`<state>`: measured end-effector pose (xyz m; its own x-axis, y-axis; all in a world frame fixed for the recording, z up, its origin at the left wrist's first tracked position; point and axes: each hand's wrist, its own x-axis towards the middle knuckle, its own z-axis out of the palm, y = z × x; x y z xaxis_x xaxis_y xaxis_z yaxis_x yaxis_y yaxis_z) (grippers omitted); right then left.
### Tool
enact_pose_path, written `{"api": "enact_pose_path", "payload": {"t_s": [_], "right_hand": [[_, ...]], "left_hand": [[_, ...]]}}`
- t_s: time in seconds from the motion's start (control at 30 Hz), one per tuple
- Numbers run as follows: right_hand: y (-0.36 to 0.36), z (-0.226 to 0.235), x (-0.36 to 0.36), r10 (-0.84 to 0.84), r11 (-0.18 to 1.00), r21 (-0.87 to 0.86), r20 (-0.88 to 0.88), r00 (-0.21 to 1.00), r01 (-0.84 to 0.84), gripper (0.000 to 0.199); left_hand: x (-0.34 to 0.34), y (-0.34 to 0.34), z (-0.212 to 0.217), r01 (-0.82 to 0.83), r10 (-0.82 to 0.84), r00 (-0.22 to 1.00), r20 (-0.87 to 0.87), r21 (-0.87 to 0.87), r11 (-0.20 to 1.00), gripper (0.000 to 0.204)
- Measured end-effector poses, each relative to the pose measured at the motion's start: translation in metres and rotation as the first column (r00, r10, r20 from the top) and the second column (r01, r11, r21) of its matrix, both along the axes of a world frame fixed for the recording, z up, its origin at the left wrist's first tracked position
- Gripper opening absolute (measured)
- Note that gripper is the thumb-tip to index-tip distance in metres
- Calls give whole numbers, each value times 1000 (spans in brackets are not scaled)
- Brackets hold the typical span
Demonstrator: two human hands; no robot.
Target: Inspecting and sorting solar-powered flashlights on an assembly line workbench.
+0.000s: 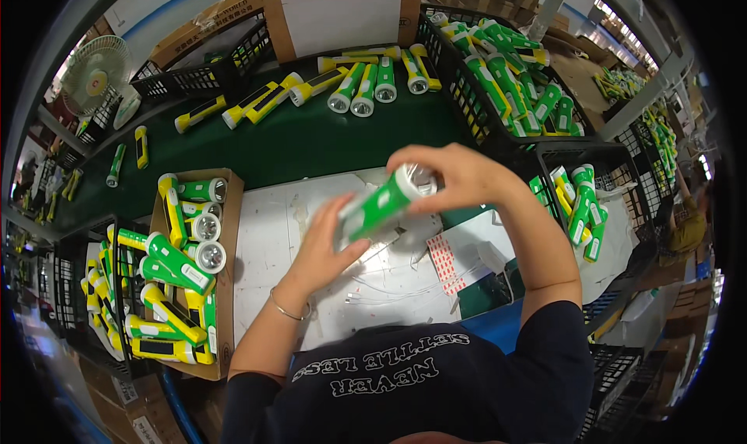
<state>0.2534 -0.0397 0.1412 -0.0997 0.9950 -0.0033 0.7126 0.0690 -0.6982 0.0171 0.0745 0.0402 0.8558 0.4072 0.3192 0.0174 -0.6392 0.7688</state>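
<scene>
White surface (261, 245) beneath both; right hand (459, 178) grips flashlight (381, 207) by head, long axis slanting bodyward-left to left hand (320, 243), fingers curled at tail, grip unclear.

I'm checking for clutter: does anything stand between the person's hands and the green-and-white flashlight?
Nothing visible does. The right hand holds the flashlight by its lens end; the left hand is at its blurred tail.
</scene>
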Motion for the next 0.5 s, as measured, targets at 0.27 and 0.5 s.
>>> {"api": "enact_pose_path", "payload": {"t_s": [0.27, 0.5], "right_hand": [[-20, -60, -51, -166, 986, -81, -381, 909, 146, 52], [-62, -109, -82, -299, 954, -167, -508, 807, 248, 30]], "left_hand": [[-20, -48, -36, 210, -119, 960, 253, -933, -292, 53], [-22, -50, -43, 83, 99, 992, 73, -991, -102, 47]]}}
